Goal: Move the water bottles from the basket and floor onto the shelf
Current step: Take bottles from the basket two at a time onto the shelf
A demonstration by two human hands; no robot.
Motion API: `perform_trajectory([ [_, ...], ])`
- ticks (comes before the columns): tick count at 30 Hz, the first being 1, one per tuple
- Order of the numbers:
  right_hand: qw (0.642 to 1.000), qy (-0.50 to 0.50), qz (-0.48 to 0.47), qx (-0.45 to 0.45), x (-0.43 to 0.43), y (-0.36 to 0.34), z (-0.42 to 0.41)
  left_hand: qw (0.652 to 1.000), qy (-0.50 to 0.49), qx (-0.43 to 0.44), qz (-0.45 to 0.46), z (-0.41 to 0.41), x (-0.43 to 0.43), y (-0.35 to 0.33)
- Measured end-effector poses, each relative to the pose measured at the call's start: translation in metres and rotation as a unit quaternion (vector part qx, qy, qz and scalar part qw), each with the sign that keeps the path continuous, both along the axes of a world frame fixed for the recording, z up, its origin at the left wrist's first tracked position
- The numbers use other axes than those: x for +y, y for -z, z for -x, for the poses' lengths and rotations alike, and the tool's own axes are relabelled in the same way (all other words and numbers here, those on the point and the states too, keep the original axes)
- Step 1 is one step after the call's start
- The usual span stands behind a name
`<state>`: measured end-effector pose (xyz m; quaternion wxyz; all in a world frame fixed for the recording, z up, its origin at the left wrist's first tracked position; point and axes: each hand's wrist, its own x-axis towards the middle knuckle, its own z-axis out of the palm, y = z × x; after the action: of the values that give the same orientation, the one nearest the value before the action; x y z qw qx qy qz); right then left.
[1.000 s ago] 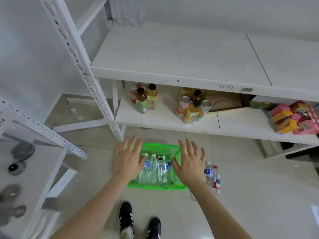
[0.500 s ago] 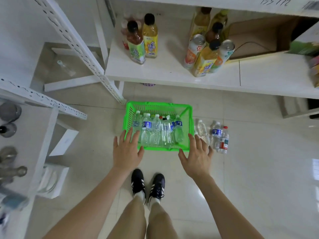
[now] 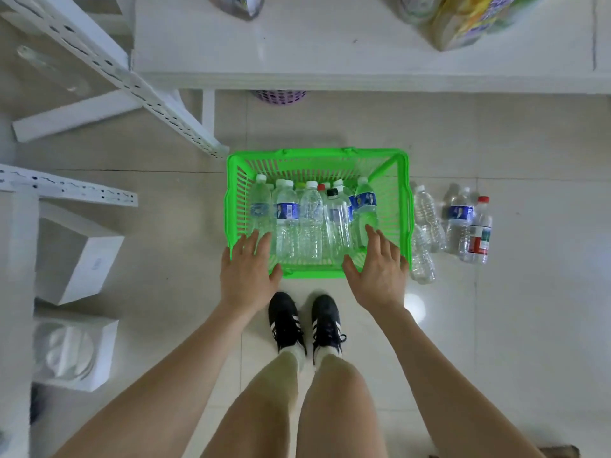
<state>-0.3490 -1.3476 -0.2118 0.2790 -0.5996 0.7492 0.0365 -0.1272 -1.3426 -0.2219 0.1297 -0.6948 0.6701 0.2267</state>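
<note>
A green plastic basket (image 3: 317,157) sits on the tiled floor in front of my feet, holding several clear water bottles (image 3: 310,219) standing upright. More water bottles (image 3: 459,223) stand and lie on the floor just right of the basket. My left hand (image 3: 248,269) hovers over the basket's near left corner, fingers spread, holding nothing. My right hand (image 3: 377,266) hovers over the near right corner, also spread and empty, fingertips close to a blue-labelled bottle (image 3: 365,209). The white shelf (image 3: 330,61) runs across the top of the view.
Drink bottles (image 3: 463,21) stand on the shelf at the top right. A white perforated upright (image 3: 132,81) slants down at the left. A purple basket (image 3: 279,95) peeks from under the shelf. White boxes (image 3: 79,256) lie on the floor at left. My black shoes (image 3: 304,322) stand below the basket.
My head has tilted down and come closer, so the basket looks bigger. Both hands have dropped lower toward the basket's near edge, still spread and empty.
</note>
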Motion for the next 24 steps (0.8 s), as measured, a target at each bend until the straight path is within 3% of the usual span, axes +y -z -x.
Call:
perform_trajectory([
  [11, 0.995, 0.059, -0.062, -0.043, -0.043, 0.178, -0.005, 0.986, -0.132, 0.087, -0.061, 0.005, -0.037, 0.161],
  [14, 0.991, 0.084, -0.072, -0.081, -0.052, 0.210, -0.008, 0.957, -0.228, 0.144, -0.104, 0.008, -0.050, 0.190],
  [18, 0.981, 0.132, -0.065, -0.130, -0.058, 0.240, -0.009, 0.887, -0.362, 0.232, -0.170, 0.011, -0.065, 0.220],
  [24, 0.973, 0.165, -0.067, -0.148, -0.069, 0.264, -0.004, 0.863, -0.409, 0.239, -0.176, 0.015, -0.082, 0.241],
])
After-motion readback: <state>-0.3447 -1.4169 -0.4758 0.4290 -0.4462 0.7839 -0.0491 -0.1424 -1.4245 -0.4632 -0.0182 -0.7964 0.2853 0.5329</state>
